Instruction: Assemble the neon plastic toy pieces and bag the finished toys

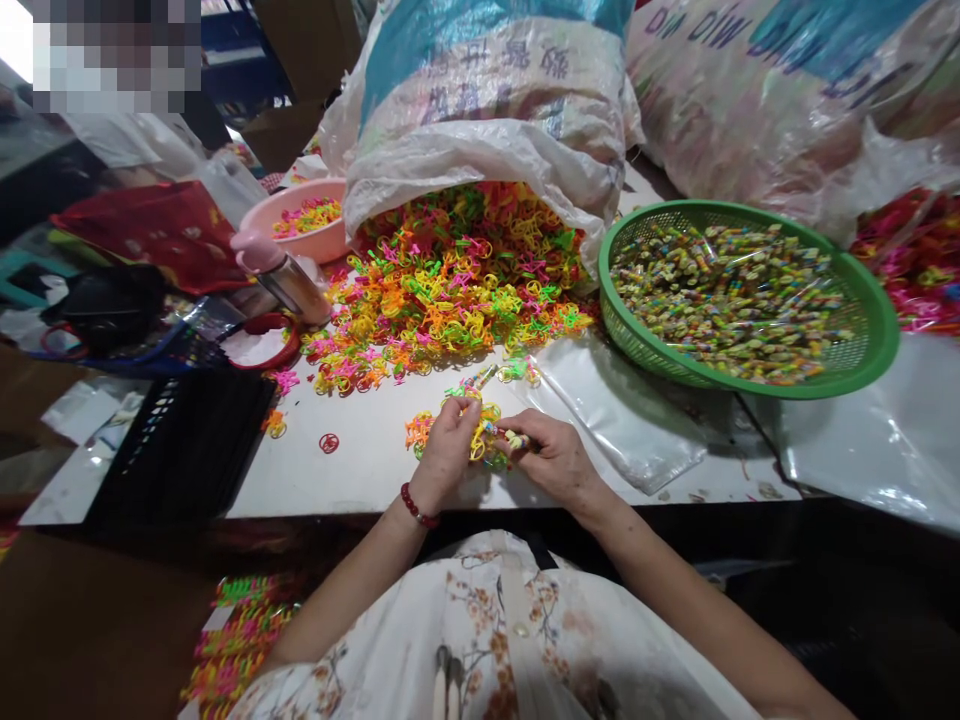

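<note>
My left hand, with a dark red bead bracelet at the wrist, is closed, its thumb and finger pinching a small yellow plastic ring piece. Just to its right, my right hand grips a short patterned stick with a pale yellow end. The stick's other end meets the ring piece; whether it passes through cannot be made out. Under and around both hands lies a small group of orange, yellow and green plastic pieces. One red ring piece rests alone on the white table.
Behind the hands, a large woven sack spills a pile of coloured plastic pieces. At right stands a green basket of patterned sticks, beside clear plastic bags. A black ribbed stack, pink bowl and pink-lidded bottle are at left.
</note>
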The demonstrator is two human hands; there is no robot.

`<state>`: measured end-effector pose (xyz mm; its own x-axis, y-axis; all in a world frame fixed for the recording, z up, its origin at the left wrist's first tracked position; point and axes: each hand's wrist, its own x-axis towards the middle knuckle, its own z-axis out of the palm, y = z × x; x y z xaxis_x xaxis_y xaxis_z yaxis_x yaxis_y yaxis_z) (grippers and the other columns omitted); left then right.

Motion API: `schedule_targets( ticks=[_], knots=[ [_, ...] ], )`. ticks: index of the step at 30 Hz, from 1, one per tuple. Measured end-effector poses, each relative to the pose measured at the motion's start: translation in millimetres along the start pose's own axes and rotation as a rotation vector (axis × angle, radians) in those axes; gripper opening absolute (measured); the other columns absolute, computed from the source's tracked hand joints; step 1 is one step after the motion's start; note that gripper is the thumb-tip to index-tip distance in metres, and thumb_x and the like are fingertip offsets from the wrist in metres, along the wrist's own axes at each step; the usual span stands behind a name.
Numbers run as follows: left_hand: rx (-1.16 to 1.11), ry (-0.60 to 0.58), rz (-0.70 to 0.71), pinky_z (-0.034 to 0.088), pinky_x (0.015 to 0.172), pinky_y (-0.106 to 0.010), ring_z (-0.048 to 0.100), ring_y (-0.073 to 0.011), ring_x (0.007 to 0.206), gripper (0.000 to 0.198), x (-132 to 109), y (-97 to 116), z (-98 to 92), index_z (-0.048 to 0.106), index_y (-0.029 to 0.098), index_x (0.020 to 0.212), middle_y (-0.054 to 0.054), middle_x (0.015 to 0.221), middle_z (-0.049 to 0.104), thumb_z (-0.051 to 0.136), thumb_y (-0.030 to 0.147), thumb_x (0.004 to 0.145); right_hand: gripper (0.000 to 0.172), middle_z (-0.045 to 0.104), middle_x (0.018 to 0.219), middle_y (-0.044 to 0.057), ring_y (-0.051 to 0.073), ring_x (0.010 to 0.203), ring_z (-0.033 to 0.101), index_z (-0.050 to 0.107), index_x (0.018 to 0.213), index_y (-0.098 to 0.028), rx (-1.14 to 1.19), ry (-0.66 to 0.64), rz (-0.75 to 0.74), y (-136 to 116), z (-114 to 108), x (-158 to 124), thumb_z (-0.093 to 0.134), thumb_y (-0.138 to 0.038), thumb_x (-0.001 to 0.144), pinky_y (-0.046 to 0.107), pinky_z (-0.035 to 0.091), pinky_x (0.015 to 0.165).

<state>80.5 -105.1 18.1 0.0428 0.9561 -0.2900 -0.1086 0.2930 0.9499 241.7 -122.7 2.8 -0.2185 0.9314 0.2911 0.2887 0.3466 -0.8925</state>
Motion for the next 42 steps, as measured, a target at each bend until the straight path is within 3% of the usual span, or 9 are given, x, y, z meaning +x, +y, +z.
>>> schedule_targets(
  ticks=[5, 10, 15, 20, 24, 27, 32, 37, 42],
  knots=[
    [-0.121, -0.128, -0.171, 0.029, 0.044, -0.019, 0.039, -0.0061, 0.047, 0.037, 2, 0, -3.4, 0.05, 0.02, 0.089, 0.006, 0.065, 0.047, 0.066, 0.053, 0.079, 0.02, 0.068, 0.082, 0.002, 0.015, 0.073, 0.061, 0.074, 0.099, -0.023, 0.053, -0.033, 0.013, -11, 1, 1, 0.066, -0.017, 0.083, 0.026, 0.045, 0.066],
    [0.114, -0.035, 0.067, 0.04, 0.06, -0.022, 0.048, -0.0107, 0.066, 0.03, 7, -7, -4.9, 0.054, 0.019, 0.087, 0.002, 0.076, 0.051, 0.059, 0.049, 0.084, 0.018, 0.066, 0.081, 0.001, 0.015, 0.075, 0.06, 0.072, 0.095, -0.022, -0.002, -0.049, -0.011, -16, 7, 0, 0.063, -0.014, 0.082, 0.027, 0.045, 0.07],
    [0.527, 0.059, 0.183, 0.038, 0.067, -0.027, 0.05, -0.0142, 0.07, 0.033, 16, 0, -10.9, 0.052, 0.022, 0.085, 0.001, 0.074, 0.053, 0.035, 0.048, 0.096, 0.026, 0.067, 0.091, 0.003, 0.017, 0.082, 0.063, 0.07, 0.105, -0.023, -0.129, -0.052, 0.049, 4, -2, 2, 0.056, -0.016, 0.084, 0.029, 0.049, 0.074],
    [0.877, 0.317, 0.289, 0.039, 0.071, -0.03, 0.055, -0.0178, 0.076, 0.017, 53, 5, -54.5, 0.052, 0.021, 0.089, -0.003, 0.08, 0.057, 0.043, 0.033, 0.095, 0.032, 0.065, 0.108, 0.009, 0.025, 0.1, 0.061, 0.067, 0.113, -0.02, -0.447, 0.091, 0.101, 25, -25, 5, 0.049, -0.023, 0.086, 0.038, 0.046, 0.09],
    [1.202, 0.419, 0.368, 0.042, 0.086, -0.035, 0.051, -0.0246, 0.102, 0.017, 92, 1, -90.8, 0.056, 0.017, 0.101, -0.012, 0.109, 0.053, 0.056, 0.018, 0.084, 0.029, 0.064, 0.079, 0.002, 0.018, 0.072, 0.058, 0.068, 0.097, -0.02, -0.214, 0.1, 0.285, 23, -24, 6, 0.056, -0.046, 0.088, 0.029, 0.044, 0.067],
    [1.279, 0.395, 0.38, 0.042, 0.087, -0.037, 0.047, -0.027, 0.106, 0.019, 112, -1, -104.4, 0.058, 0.019, 0.098, -0.011, 0.107, 0.051, 0.058, 0.014, 0.08, 0.038, 0.053, 0.064, -0.003, 0.013, 0.059, 0.046, 0.061, 0.079, -0.02, 0.075, 0.088, 0.424, 12, -12, 8, 0.059, -0.057, 0.085, 0.025, 0.034, 0.054],
    [0.907, 0.461, 0.462, 0.04, 0.084, -0.034, 0.049, -0.0217, 0.091, 0.008, 120, 1, -117.7, 0.059, 0.019, 0.082, -0.007, 0.09, 0.052, 0.056, 0.012, 0.081, 0.047, 0.043, 0.054, -0.007, 0.008, 0.048, 0.034, 0.057, 0.077, -0.019, 0.523, 0.002, 0.631, -6, -3, 10, 0.073, -0.063, 0.07, 0.023, 0.026, 0.046],
    [0.072, 0.534, 0.37, 0.038, 0.065, -0.023, 0.046, -0.0122, 0.07, 0.013, 108, 3, -128.7, 0.057, 0.019, 0.073, 0.002, 0.072, 0.051, 0.07, 0.021, 0.073, 0.047, 0.043, 0.056, -0.006, 0.007, 0.047, 0.032, 0.061, 0.086, -0.018, 0.561, -0.02, 0.65, -11, -2, 10, 0.072, -0.062, 0.073, 0.022, 0.023, 0.044],
    [-0.174, 0.512, 0.262, 0.036, 0.053, -0.02, 0.047, -0.0067, 0.054, 0.024, 97, 6, -136.0, 0.052, 0.017, 0.07, 0.005, 0.064, 0.052, 0.072, 0.03, 0.07, 0.047, 0.048, 0.067, -0.004, 0.009, 0.056, 0.04, 0.064, 0.096, -0.018, 0.661, -0.067, 0.597, -11, 5, 11, 0.075, -0.057, 0.072, 0.022, 0.033, 0.05]
  ],
)
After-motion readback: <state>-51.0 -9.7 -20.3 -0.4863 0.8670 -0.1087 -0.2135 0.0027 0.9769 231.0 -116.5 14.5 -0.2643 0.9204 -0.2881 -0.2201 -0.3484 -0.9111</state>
